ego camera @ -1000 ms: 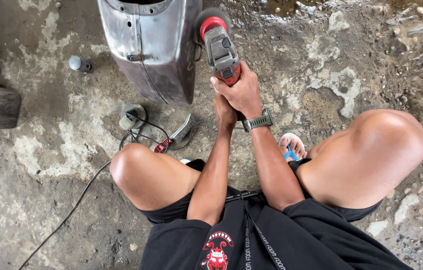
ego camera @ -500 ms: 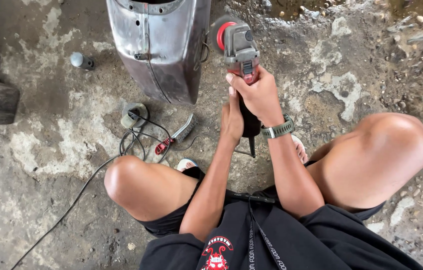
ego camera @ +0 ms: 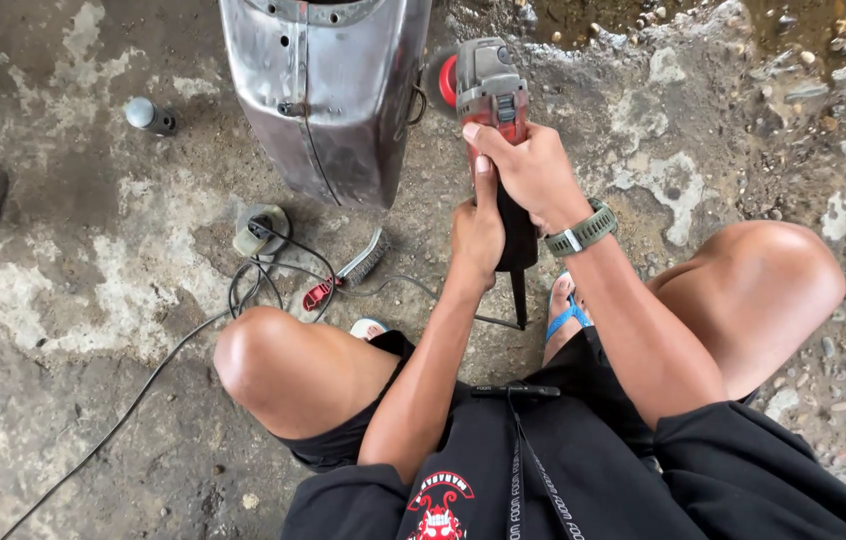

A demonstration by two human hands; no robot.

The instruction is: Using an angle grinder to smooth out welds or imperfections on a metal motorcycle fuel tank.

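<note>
Both hands hold the angle grinder (ego camera: 488,110): the right hand (ego camera: 533,175) is wrapped tight round its red body, and the left hand (ego camera: 478,235) grips the black back end just below. A second ago the grinder's disc sat close against the side of the shiny metal shell (ego camera: 328,95). Now the shell lies up and left of the hands, and the red guard stands just beside its right edge, so the grinding looks stopped or shifting along. Left of the left hand lies a wire brush (ego camera: 348,272) among black cords (ego camera: 263,275).
</note>
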